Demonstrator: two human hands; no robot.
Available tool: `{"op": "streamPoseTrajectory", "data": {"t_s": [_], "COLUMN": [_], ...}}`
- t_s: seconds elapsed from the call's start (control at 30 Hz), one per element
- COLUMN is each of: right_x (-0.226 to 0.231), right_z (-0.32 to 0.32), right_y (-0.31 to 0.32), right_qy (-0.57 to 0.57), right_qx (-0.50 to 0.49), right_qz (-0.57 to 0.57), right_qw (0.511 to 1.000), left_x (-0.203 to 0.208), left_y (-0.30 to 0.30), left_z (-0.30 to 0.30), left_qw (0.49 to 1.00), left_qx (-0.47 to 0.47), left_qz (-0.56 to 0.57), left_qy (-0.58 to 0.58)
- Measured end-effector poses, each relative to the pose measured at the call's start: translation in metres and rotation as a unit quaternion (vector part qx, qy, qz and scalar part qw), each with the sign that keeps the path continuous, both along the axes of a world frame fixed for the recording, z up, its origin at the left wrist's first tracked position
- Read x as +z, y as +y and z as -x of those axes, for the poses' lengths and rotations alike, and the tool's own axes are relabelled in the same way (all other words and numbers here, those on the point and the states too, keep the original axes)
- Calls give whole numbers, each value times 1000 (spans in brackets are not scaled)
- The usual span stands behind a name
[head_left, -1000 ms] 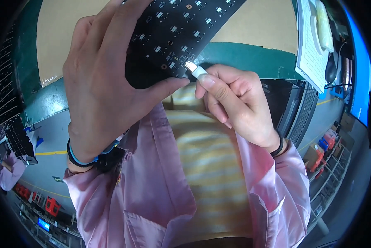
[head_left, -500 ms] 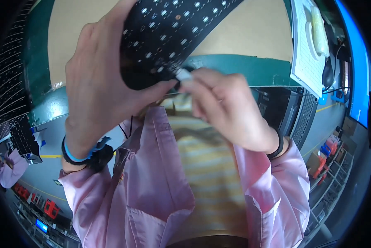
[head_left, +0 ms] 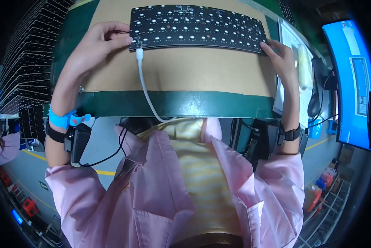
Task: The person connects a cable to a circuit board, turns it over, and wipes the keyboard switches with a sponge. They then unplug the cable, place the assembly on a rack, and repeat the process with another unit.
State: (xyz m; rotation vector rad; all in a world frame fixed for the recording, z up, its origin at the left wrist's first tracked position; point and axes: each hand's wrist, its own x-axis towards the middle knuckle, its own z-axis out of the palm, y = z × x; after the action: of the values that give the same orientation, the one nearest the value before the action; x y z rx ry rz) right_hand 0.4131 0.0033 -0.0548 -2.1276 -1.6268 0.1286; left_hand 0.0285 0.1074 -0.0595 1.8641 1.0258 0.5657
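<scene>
A long black keyboard circuit board (head_left: 193,36) dotted with rows of small white parts lies in front of me, slightly tilted. My left hand (head_left: 102,45) pinches its left end between thumb and fingers. At the opposite end, the thumb and fingers of my right hand (head_left: 281,60) close on the lower right corner. A white cable (head_left: 142,76) has its plug at the board's lower left edge, close to my left thumb. From there the cable curves down over the table's front edge.
Brown cardboard (head_left: 210,70) covers much of the green table mat (head_left: 181,103). Stacked black boards (head_left: 26,62) rise at the left. To the right are papers (head_left: 291,39), a black mouse (head_left: 314,105) and a lit monitor (head_left: 353,82).
The board has moved from close to me out over the cardboard and turned lengthwise. My right hand has left the white plug and now grips the board's right end.
</scene>
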Motion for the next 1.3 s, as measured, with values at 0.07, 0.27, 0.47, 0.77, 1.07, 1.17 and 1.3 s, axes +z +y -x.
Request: {"op": "streamPoseTrajectory", "data": {"t_s": [0.07, 0.27, 0.47, 0.77, 1.07, 1.17, 1.3], "right_x": [5, 23, 7, 21, 28, 23, -3], "right_z": [1, -16, -25, -10, 55, 37, 30], "right_y": [-2, -11, -5, -5, -21, -7, 1], "right_qy": [148, 230, -225, -255, -87, -111, 31], "right_qx": [-18, 56, 205, 121, 232, 249, 205], "right_qz": [-20, -186, -179, -83, -91, -96, -48], "right_qw": [989, 953, 935, 956, 965, 957, 977], "left_x": [6, 34, 6, 5, -1, -9, -17], "left_y": [-5, -41, -42, -76, -68, -62, -55], "left_z": [-1, -28, -25, -33, -33, -26, -19], "left_qw": [998, 947, 961, 902, 909, 895, 915], "left_qx": [-7, 128, 99, 150, 96, 85, 73], "left_qz": [52, -249, -110, 166, 122, 128, 89], "left_qy": [-16, -157, -233, -369, -387, -419, -388]}}
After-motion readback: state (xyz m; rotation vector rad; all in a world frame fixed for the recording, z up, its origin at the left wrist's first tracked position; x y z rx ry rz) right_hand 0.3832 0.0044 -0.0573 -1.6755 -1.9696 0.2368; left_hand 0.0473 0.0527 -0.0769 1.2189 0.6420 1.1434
